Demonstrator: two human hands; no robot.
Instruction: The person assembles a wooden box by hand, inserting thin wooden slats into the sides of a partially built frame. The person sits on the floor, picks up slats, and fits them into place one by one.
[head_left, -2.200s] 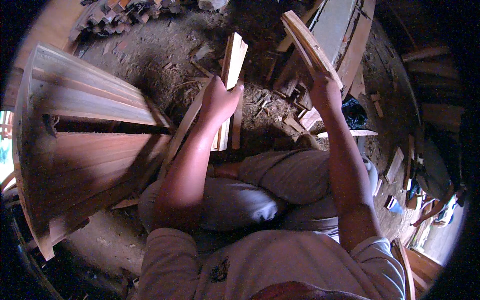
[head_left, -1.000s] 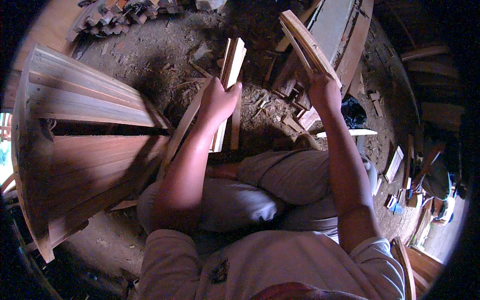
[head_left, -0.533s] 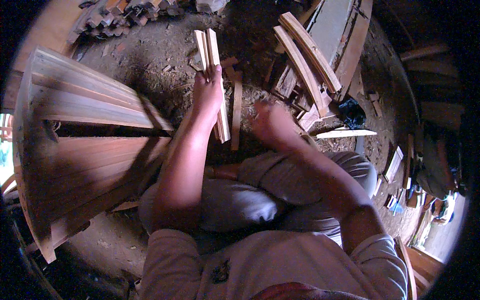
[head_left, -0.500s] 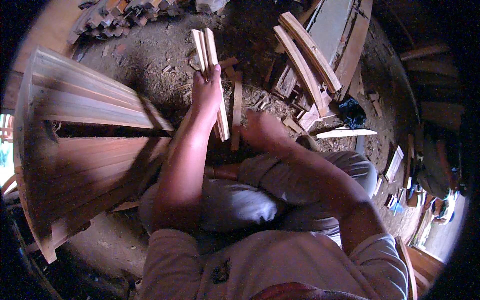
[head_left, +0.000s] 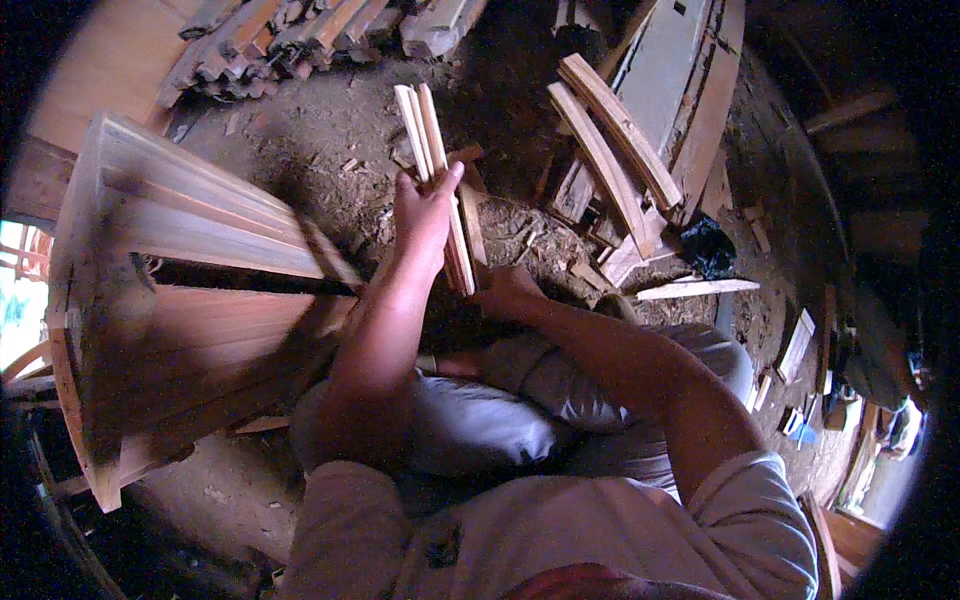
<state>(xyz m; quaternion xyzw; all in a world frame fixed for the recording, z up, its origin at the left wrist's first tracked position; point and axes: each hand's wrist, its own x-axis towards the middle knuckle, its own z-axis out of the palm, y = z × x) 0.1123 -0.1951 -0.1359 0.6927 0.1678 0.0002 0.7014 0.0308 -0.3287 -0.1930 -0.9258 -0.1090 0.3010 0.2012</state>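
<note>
My left hand (head_left: 424, 222) is closed around a small bundle of narrow pale wooden strips (head_left: 419, 130), its thumb lying along them. The strips stand steeply and slant down toward the right, over the littered ground. Close against their lower end is my right hand (head_left: 508, 294), with its fingers curled in; shadow hides what they grip, if anything. Behind the bundle a flat brown wooden slat (head_left: 471, 212) shows in part.
A large tapered structure of wooden slats (head_left: 225, 320) stands at the left. Two curved wooden pieces (head_left: 600, 155) rest at the upper right by long boards (head_left: 690, 90). Stacked timber (head_left: 290, 40) lies at the back; a black plastic bag (head_left: 707, 248) sits right.
My right hand has moved left and in to the lower end of the strips. My left hand keeps its hold on them. The whole view has shifted slightly.
</note>
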